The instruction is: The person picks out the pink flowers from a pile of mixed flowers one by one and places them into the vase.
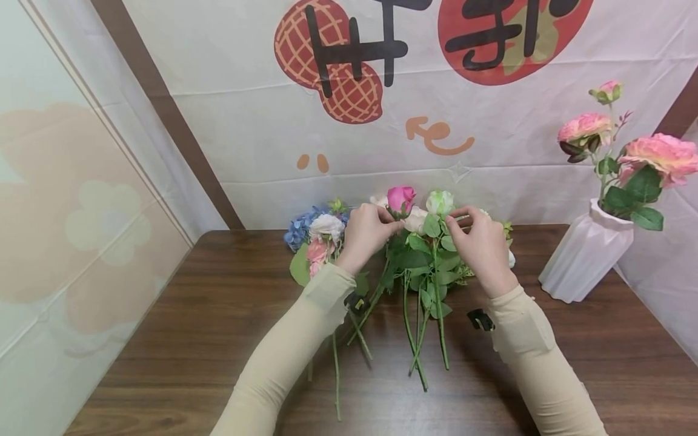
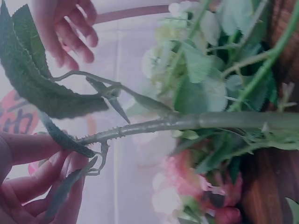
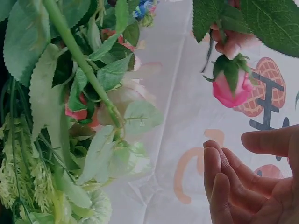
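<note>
My left hand (image 1: 368,233) pinches the thorny stem (image 2: 187,122) of a bright pink rose (image 1: 401,200) just below its bloom. In the right wrist view the rose head hangs beneath the left fingertips, with serrated dark green leaves around it. My right hand (image 1: 482,245) is beside a greenish-white flower (image 1: 439,201) in the head view. Its thumb and fingers stand apart with nothing between them, as the right wrist view shows. Below both hands lies a pile of artificial flowers, their green stems (image 1: 440,321) pointing toward me.
A white pleated vase (image 1: 586,254) with pink flowers (image 1: 660,157) stands at the table's right. Blue hydrangea (image 1: 299,229), a white bloom (image 1: 327,227) and pink blooms (image 1: 317,254) lie at the left of the pile. A printed cloth (image 1: 245,121) hangs behind the brown wooden table (image 1: 207,339).
</note>
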A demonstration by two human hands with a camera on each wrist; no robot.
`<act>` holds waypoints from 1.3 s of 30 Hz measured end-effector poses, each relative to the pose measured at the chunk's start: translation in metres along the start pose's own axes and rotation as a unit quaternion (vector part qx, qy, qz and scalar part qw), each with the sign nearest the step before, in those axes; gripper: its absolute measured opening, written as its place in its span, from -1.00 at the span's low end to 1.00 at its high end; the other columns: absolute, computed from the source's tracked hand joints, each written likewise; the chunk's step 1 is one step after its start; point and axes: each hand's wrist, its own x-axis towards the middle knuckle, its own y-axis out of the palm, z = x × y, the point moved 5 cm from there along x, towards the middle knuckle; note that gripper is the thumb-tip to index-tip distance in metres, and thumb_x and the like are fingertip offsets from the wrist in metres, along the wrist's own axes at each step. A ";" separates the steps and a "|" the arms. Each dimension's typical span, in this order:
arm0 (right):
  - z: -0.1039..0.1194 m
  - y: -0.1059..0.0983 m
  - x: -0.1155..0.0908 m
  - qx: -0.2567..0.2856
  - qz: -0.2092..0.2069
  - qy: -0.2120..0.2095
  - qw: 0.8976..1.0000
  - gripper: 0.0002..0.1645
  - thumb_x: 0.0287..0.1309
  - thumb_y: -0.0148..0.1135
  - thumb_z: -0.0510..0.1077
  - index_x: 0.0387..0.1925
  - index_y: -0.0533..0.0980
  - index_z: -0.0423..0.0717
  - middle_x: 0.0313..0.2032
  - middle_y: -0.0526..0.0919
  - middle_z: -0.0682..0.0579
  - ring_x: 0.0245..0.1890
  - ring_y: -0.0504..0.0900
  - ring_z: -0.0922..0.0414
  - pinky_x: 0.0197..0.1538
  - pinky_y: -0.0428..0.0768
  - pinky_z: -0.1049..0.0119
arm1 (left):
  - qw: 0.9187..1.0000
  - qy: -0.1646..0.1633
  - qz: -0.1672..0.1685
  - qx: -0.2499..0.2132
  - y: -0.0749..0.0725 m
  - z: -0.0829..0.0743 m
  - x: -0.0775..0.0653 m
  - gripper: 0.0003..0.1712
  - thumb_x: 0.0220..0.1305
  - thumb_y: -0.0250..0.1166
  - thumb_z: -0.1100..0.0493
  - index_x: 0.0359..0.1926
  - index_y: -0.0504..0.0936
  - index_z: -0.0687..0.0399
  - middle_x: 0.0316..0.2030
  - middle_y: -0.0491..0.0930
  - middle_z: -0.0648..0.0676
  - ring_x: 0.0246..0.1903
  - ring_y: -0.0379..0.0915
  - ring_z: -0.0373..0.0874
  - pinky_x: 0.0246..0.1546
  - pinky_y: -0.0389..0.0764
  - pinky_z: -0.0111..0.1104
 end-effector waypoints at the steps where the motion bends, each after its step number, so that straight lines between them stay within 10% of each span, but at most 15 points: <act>1: 0.000 -0.001 0.000 0.000 -0.002 0.000 1.000 -0.59 0.30 0.03 0.16 -0.08 0.58 -0.02 -0.24 0.73 -0.11 -0.40 0.68 -0.02 -0.52 0.50 0.23 | 1.000 0.004 -0.003 -0.006 -0.002 -0.003 0.000 -0.79 0.11 0.38 -0.05 -0.51 0.76 -0.05 -0.59 0.66 -0.13 -0.66 0.45 -0.21 -0.57 0.43 -0.40; 14: 0.003 -0.010 0.002 0.011 -0.019 -0.001 1.000 -0.60 0.28 0.04 0.17 -0.11 0.60 0.01 -0.25 0.74 -0.09 -0.42 0.69 -0.01 -0.54 0.50 0.22 | 0.994 0.013 -0.049 -0.097 -0.020 -0.016 -0.004 -0.79 0.07 0.42 -0.04 -0.46 0.76 -0.02 -0.49 0.70 -0.07 -0.54 0.52 -0.22 -0.48 0.48 -0.41; 39: 0.037 -0.023 0.001 0.085 -0.070 -0.035 0.993 -0.70 0.22 0.19 0.06 -0.18 0.63 -0.04 -0.29 0.74 -0.04 -0.32 0.70 0.02 -0.27 0.59 0.10 | 0.949 0.079 -0.143 -0.269 -0.052 -0.031 -0.019 -0.85 0.11 0.40 0.10 -0.38 0.77 0.08 -0.49 0.73 0.04 -0.49 0.61 -0.23 -0.44 0.54 -0.42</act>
